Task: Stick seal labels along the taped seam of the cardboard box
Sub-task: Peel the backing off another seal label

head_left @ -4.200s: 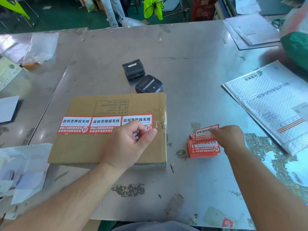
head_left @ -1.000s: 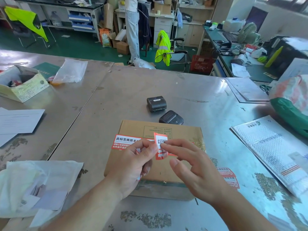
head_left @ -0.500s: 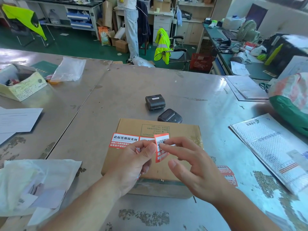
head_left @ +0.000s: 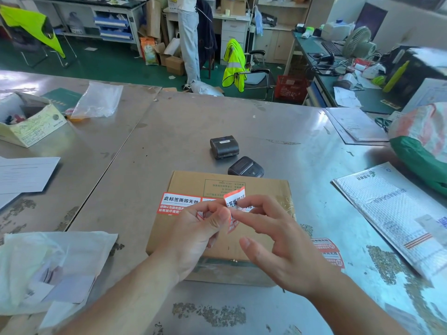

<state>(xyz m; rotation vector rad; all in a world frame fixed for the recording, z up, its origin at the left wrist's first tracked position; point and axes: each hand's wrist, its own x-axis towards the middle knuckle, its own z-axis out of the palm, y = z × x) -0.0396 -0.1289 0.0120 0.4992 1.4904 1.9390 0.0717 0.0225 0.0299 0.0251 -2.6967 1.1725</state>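
Note:
A flat cardboard box point(head_left: 266, 187) lies on the metal table in front of me. Red-and-white seal labels point(head_left: 179, 201) are stuck in a row across its top; my hands hide most of the row. Above the box both hands hold a loose seal label point(head_left: 233, 200). My left hand point(head_left: 196, 235) pinches its lower part between thumb and forefinger. My right hand point(head_left: 275, 240) pinches its upper part with the fingertips, thumb held apart below. The label curls between them. A stack of spare labels point(head_left: 326, 252) lies right of the box, partly behind my right hand.
Two black handheld printers point(head_left: 225, 146) point(head_left: 246, 166) sit just behind the box. A bubble mailer point(head_left: 391, 213) lies at right, a green bag point(head_left: 420, 160) beyond it. Crumpled backing papers point(head_left: 48, 269) pile at left, with paper sheets point(head_left: 26, 172) farther left. A person stands in the background.
Since 4.2 s ago my right hand took a label from the stack and brought it over the box. Over the last second, both hands have kept working the label, which has curled more.

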